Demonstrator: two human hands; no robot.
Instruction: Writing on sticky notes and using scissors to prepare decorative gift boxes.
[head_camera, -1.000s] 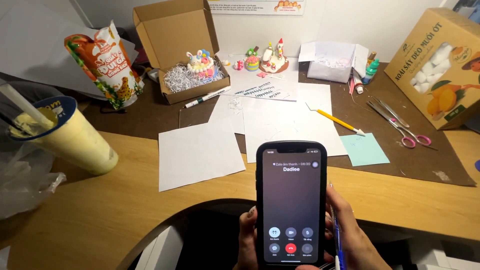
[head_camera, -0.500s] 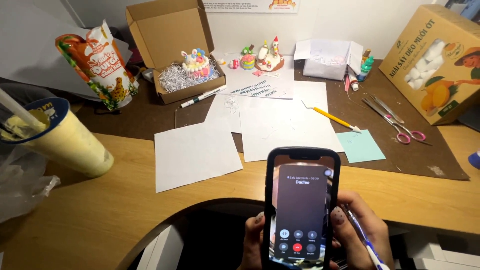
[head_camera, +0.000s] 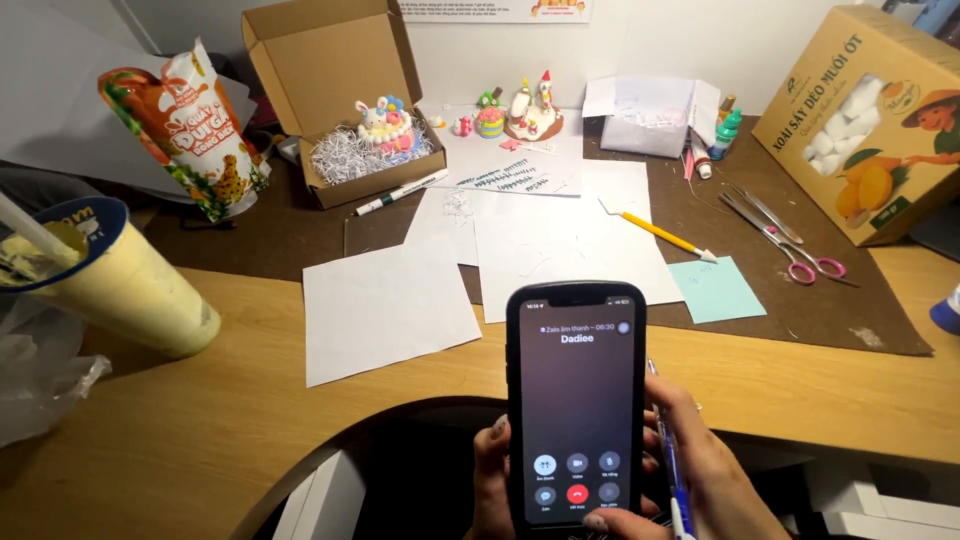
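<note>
A black smartphone (head_camera: 575, 400) stands upright in front of me at the bottom centre, its dark screen showing a call with a row of round buttons. My left hand (head_camera: 491, 480) grips its left edge from behind. My right hand (head_camera: 700, 470) holds the right edge, its thumb on the lower screen, and a blue pen (head_camera: 672, 470) is tucked between its fingers. Both hands hover below the wooden desk edge (head_camera: 300, 430).
White paper sheets (head_camera: 385, 310) and a teal note (head_camera: 722, 290) lie on a brown mat. A yellow pencil (head_camera: 660, 235), pink-handled scissors (head_camera: 785, 240), a marker (head_camera: 400, 192), an open cardboard box (head_camera: 335, 90) with a figurine, a snack bag (head_camera: 190, 130), a yellow drink cup (head_camera: 120, 285) and a carton (head_camera: 865, 120) surround them.
The phone dipped lower and to the right half a second ago, then rose back toward centre. The view shifted slightly; my thumb now rests on the lower screen.
</note>
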